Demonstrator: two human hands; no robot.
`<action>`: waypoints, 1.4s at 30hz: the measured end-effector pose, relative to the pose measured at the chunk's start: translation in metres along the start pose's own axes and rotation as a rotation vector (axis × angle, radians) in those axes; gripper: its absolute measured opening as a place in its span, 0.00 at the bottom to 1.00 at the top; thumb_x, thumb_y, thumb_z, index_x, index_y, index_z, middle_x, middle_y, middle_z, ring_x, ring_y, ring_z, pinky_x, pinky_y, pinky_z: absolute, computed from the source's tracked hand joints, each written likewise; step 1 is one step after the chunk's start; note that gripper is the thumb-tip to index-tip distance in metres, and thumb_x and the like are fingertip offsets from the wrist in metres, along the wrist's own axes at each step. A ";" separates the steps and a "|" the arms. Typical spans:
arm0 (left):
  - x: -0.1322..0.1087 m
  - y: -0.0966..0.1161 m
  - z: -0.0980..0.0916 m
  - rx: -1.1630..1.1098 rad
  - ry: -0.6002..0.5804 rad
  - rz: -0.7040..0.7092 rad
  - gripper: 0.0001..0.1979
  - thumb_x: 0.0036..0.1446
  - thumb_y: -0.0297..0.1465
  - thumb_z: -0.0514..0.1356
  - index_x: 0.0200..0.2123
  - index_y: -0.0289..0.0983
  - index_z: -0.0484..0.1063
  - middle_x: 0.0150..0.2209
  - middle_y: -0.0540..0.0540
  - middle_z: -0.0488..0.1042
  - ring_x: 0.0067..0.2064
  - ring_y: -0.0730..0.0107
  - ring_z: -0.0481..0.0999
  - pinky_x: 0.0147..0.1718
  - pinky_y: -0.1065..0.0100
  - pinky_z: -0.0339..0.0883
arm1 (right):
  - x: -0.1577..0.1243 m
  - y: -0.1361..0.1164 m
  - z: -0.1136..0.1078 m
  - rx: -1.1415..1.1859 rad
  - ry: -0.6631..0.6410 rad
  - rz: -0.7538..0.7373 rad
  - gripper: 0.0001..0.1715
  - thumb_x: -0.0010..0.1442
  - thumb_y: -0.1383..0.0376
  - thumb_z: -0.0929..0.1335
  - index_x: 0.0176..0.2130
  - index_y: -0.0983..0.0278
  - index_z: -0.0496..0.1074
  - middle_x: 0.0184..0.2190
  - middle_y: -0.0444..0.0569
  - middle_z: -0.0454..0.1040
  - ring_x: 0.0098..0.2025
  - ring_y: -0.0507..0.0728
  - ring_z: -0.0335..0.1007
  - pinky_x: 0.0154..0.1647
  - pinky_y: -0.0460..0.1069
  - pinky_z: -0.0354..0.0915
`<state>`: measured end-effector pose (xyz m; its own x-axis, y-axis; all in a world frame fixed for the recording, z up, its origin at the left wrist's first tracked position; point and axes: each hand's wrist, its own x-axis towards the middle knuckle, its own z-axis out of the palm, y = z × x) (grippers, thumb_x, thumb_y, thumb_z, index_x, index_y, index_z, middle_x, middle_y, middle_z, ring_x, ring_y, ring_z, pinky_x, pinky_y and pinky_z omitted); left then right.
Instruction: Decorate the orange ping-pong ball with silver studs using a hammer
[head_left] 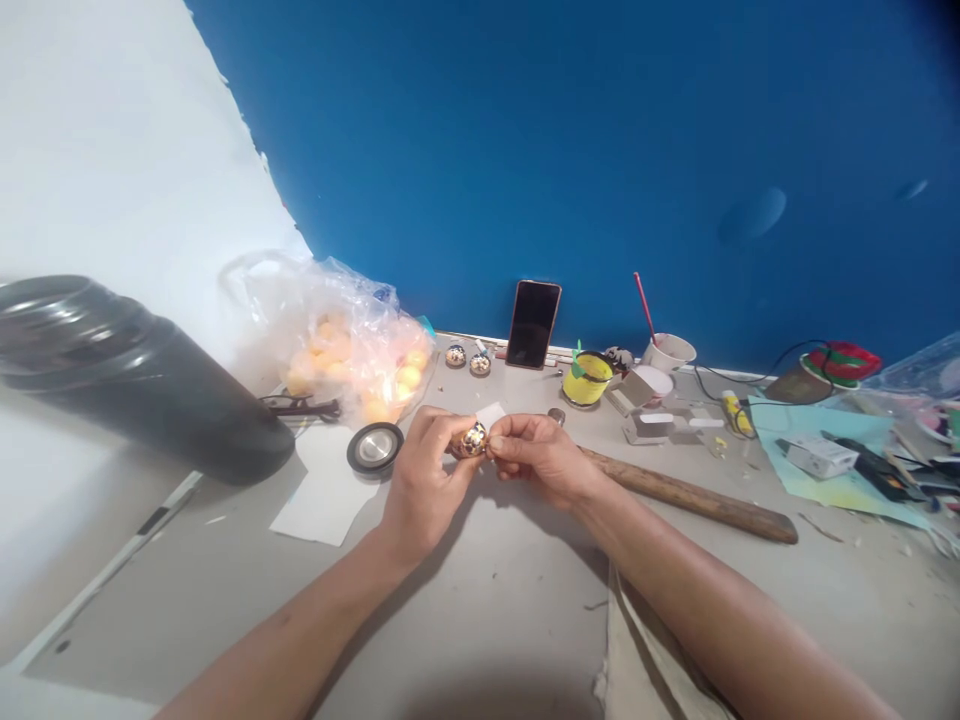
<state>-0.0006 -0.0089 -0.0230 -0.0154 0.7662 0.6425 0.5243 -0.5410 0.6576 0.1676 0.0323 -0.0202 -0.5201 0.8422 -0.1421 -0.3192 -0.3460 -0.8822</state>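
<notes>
Above the table (487,610), the left hand (429,478) partly hides a ball (473,439).

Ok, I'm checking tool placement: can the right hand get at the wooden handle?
Probably yes: the wooden handle lies close by the right hand, with nothing on the part showing. The hand's fingers are at the patterned ball, though, and would likely leave it first.
</notes>
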 end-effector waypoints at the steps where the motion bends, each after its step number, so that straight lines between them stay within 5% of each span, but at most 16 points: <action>1: 0.000 0.000 0.000 0.023 0.000 0.017 0.12 0.56 0.23 0.65 0.42 0.41 0.73 0.37 0.48 0.70 0.38 0.68 0.74 0.35 0.67 0.73 | 0.000 0.000 0.000 -0.026 -0.005 -0.016 0.18 0.43 0.57 0.81 0.27 0.66 0.76 0.18 0.41 0.68 0.21 0.47 0.58 0.25 0.45 0.60; 7: 0.000 0.003 0.000 -0.066 -0.005 -0.067 0.10 0.55 0.25 0.66 0.40 0.41 0.73 0.36 0.49 0.70 0.36 0.68 0.73 0.34 0.68 0.73 | 0.001 -0.006 -0.002 -0.257 0.017 -0.137 0.17 0.46 0.56 0.79 0.29 0.66 0.77 0.25 0.45 0.74 0.25 0.50 0.66 0.25 0.45 0.65; 13: 0.000 0.002 0.000 0.044 0.000 0.016 0.08 0.57 0.25 0.65 0.40 0.40 0.75 0.37 0.47 0.72 0.38 0.67 0.75 0.37 0.65 0.72 | 0.001 -0.008 -0.001 -0.381 0.035 -0.161 0.14 0.48 0.58 0.77 0.29 0.65 0.76 0.25 0.45 0.74 0.26 0.51 0.67 0.24 0.46 0.68; 23: -0.004 0.001 0.007 -0.086 0.042 -0.197 0.08 0.55 0.31 0.67 0.38 0.40 0.73 0.36 0.48 0.70 0.38 0.67 0.74 0.36 0.64 0.73 | 0.000 -0.006 0.008 -0.402 0.068 -0.215 0.09 0.50 0.62 0.74 0.29 0.64 0.74 0.25 0.44 0.73 0.25 0.50 0.67 0.22 0.45 0.69; 32: -0.006 -0.003 0.008 -0.031 0.086 -0.135 0.08 0.56 0.30 0.67 0.39 0.40 0.74 0.38 0.48 0.70 0.39 0.66 0.74 0.40 0.62 0.74 | 0.003 0.000 0.010 -0.227 0.060 -0.164 0.19 0.47 0.55 0.77 0.30 0.65 0.73 0.26 0.43 0.71 0.25 0.49 0.65 0.21 0.46 0.72; 39: -0.002 0.011 0.007 -0.287 0.003 -0.416 0.15 0.50 0.32 0.70 0.40 0.38 0.72 0.36 0.49 0.73 0.36 0.68 0.78 0.35 0.66 0.74 | 0.000 -0.004 -0.001 -0.241 -0.028 -0.118 0.24 0.47 0.53 0.79 0.34 0.63 0.70 0.28 0.44 0.74 0.30 0.53 0.71 0.22 0.45 0.71; 42: 0.001 0.016 0.005 -0.405 -0.102 -0.572 0.18 0.47 0.32 0.71 0.41 0.38 0.71 0.33 0.49 0.76 0.35 0.66 0.80 0.33 0.66 0.74 | 0.003 -0.002 -0.009 -0.200 -0.104 -0.070 0.25 0.48 0.51 0.79 0.34 0.62 0.67 0.25 0.41 0.71 0.25 0.50 0.66 0.22 0.45 0.70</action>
<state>0.0120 -0.0148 -0.0137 -0.1040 0.9867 0.1252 0.0991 -0.1150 0.9884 0.1740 0.0388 -0.0227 -0.5839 0.8108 -0.0393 -0.1998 -0.1905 -0.9612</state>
